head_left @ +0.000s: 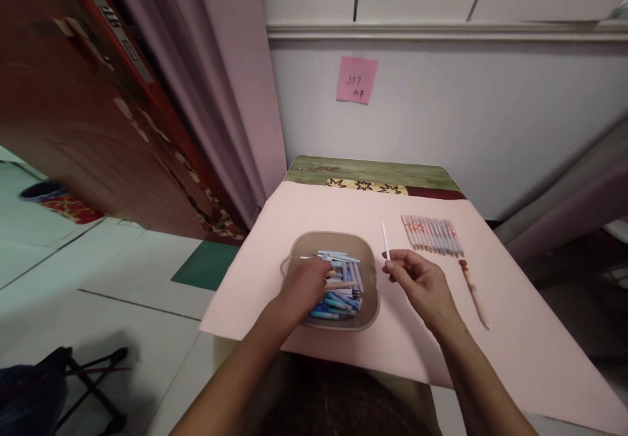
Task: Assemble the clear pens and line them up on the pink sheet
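My left hand (pixel 309 282) reaches into a beige plastic basket (pixel 370 318), its fingers curled down among many loose pens (pixel 338 304) in blue, white and lilac. What those fingers close on is hidden behind the hand. To the right of the basket, just above the table, my right hand (pixel 419 285) pinches a slim white pen-like stick (pixel 385 239) between thumb and fingertips, its free end pointing up and away. Farther right lies a neat row of several gel pens (pixel 432 234), side by side. One beige pen (pixel 475 295) lies apart, nearer me than the row.
A pink sheet (pixel 520 344) covers most of the small table, whose patterned far edge (pixel 373 174) meets a white wall. A pink note (pixel 357 80) sticks to the wall. On the left are a curtain, a red door panel (pixel 147 161) and a folding stool (pixel 93 383).
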`<state>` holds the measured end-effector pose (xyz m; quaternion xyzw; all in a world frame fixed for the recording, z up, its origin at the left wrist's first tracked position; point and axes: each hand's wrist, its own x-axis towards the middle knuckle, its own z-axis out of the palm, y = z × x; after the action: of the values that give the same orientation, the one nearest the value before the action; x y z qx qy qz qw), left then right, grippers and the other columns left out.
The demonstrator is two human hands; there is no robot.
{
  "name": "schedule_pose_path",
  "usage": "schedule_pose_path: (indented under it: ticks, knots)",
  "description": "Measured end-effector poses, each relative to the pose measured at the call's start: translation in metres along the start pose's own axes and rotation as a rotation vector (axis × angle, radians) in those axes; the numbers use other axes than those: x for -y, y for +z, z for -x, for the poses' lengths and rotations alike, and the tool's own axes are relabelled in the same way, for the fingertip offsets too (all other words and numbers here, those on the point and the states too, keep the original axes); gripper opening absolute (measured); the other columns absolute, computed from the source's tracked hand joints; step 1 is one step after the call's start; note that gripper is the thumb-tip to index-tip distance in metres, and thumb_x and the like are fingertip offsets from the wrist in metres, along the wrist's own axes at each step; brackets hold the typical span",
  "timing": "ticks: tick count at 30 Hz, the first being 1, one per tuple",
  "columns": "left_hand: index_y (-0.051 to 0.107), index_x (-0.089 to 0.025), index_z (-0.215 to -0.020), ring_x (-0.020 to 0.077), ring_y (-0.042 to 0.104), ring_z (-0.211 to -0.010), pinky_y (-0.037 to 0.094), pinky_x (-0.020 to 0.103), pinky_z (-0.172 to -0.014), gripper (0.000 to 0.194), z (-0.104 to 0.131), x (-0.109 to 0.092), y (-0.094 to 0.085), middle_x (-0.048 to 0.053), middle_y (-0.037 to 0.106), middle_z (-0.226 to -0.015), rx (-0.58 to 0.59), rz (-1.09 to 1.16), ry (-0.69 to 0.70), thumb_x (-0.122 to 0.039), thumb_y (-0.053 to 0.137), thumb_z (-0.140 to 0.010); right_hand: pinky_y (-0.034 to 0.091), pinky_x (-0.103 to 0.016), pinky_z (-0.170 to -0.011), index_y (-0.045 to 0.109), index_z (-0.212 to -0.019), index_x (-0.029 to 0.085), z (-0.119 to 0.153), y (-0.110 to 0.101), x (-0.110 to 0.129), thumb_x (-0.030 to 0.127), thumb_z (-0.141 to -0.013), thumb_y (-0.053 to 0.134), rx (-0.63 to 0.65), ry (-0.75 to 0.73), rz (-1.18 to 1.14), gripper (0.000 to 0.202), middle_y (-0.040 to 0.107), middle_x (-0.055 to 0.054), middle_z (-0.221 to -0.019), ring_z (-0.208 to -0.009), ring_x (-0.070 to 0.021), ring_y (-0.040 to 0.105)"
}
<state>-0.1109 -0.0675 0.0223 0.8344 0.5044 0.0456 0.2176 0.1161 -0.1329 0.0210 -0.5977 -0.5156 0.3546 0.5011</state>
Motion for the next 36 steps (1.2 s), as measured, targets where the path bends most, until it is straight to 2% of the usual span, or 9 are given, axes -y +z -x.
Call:
schedule_pose_path:
  ticks: [4, 9, 13, 16, 19, 22, 27, 32, 36]
  knots:
    - [0.067, -0.02, -0.078, 0.0253, 0.063, -0.087, 0.043, 0.032, -0.072, 0.014, -0.006, 0.003, 0.008, 0.01, 0.069, -0.09, 0.076, -0.085, 0.029, -0.016, 0.054, -0.076, 0.051, -0.029, -0.066, 0.065, -0.097, 0.015, 0.002, 0.002, 0.001, 0.045, -0.077, 0.066, -0.013, 0.045, -0.104, 0.035, 0.07, -0.006, -0.077, -0.071, -0.0172, 0.063]
    - [0.067, -0.019, -0.08, 0.025, 0.065, -0.082, 0.043, 0.033, -0.069, 0.013, -0.012, 0.001, 0.017, 0.012, 0.069, -0.088, 0.082, -0.103, 0.013, -0.022, 0.055, -0.079, 0.05, -0.029, -0.064, 0.066, -0.097, 0.015, 0.001, 0.002, 0.001, 0.046, -0.079, 0.065, 0.03, 0.016, -0.1, 0.035, 0.069, -0.006, -0.076, -0.069, -0.0165, 0.062]
    - [0.067, -0.019, -0.084, 0.0247, 0.062, -0.091, 0.043, 0.033, -0.079, 0.012, -0.021, 0.002, 0.009, 0.012, 0.067, -0.093, 0.045, -0.108, 0.012, -0.025, 0.058, -0.079, 0.049, -0.028, -0.062, 0.066, -0.097, 0.015, 0.003, 0.002, -0.003, 0.045, -0.079, 0.065, 0.037, 0.026, -0.103, 0.035, 0.07, -0.006, -0.077, -0.068, -0.0159, 0.061]
    - [0.064, -0.018, -0.093, 0.0239, 0.059, -0.098, 0.042, 0.033, -0.083, 0.017, -0.024, 0.004, -0.002, 0.011, 0.065, -0.1, -0.024, -0.114, 0.027, -0.018, 0.055, -0.079, 0.049, -0.027, -0.063, 0.067, -0.096, 0.015, 0.005, 0.002, -0.006, 0.044, -0.078, 0.066, 0.045, 0.045, -0.121, 0.034, 0.07, -0.006, -0.078, -0.066, -0.0149, 0.06]
    - [0.063, -0.018, -0.089, 0.0226, 0.058, -0.094, 0.042, 0.031, -0.082, 0.016, -0.02, 0.005, -0.008, 0.01, 0.063, -0.096, -0.073, -0.108, 0.069, -0.013, 0.053, -0.077, 0.049, -0.027, -0.063, 0.067, -0.096, 0.015, 0.007, 0.002, -0.007, 0.044, -0.079, 0.066, 0.062, 0.052, -0.124, 0.034, 0.069, -0.005, -0.077, -0.065, -0.0144, 0.059]
    - [0.063, -0.018, -0.081, 0.0217, 0.059, -0.09, 0.042, 0.03, -0.079, 0.012, -0.012, 0.005, -0.006, 0.009, 0.063, -0.091, -0.028, -0.1, 0.085, -0.012, 0.053, -0.076, 0.049, -0.027, -0.063, 0.067, -0.096, 0.015, 0.006, 0.003, -0.006, 0.044, -0.079, 0.066, 0.072, 0.046, -0.12, 0.034, 0.07, -0.006, -0.078, -0.066, -0.0151, 0.061]
    - [0.066, -0.019, -0.077, 0.0242, 0.062, -0.088, 0.043, 0.032, -0.075, 0.01, -0.007, 0.006, 0.005, 0.01, 0.067, -0.089, 0.074, -0.107, 0.018, -0.019, 0.056, -0.077, 0.05, -0.026, -0.06, 0.067, -0.095, 0.015, 0.006, 0.007, -0.003, 0.045, -0.079, 0.065, 0.083, 0.026, -0.127, 0.034, 0.07, -0.006, -0.078, -0.066, -0.0152, 0.061]
    - [0.067, -0.02, -0.077, 0.027, 0.064, -0.083, 0.043, 0.034, -0.069, 0.01, -0.007, 0.006, 0.014, 0.012, 0.07, -0.087, 0.099, -0.129, 0.02, -0.024, 0.059, -0.078, 0.049, -0.025, -0.06, 0.068, -0.096, 0.016, 0.009, 0.007, -0.004, 0.044, -0.079, 0.065, 0.086, 0.027, -0.121, 0.033, 0.07, -0.005, -0.079, -0.066, -0.015, 0.061]
    - [0.067, -0.018, -0.079, 0.0287, 0.064, -0.084, 0.043, 0.035, -0.069, 0.014, -0.007, 0.006, 0.013, 0.015, 0.07, -0.087, 0.095, -0.147, 0.021, -0.027, 0.057, -0.08, 0.048, -0.025, -0.06, 0.067, -0.096, 0.016, 0.011, 0.003, -0.009, 0.043, -0.078, 0.066, 0.06, 0.045, -0.122, 0.033, 0.069, -0.005, -0.078, -0.066, -0.0145, 0.06]
